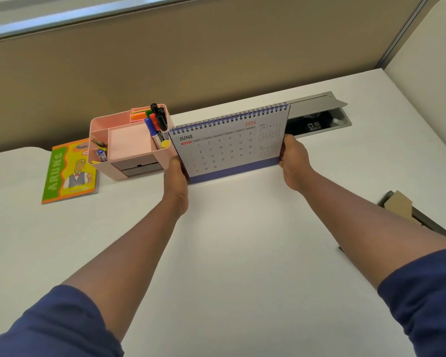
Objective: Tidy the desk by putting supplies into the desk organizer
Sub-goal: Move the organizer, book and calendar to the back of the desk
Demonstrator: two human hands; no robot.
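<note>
Our left hand and right hand grip the spiral-bound June desk calendar at centre frame. We judge placement underway; next, seat it upright beside the pink plastic desk organizer, then release.

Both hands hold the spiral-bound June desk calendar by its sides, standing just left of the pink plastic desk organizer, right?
Not quite. The head view shows the spiral-bound June desk calendar just right of the pink plastic desk organizer, not left. The left hand and right hand do hold its sides.
</note>
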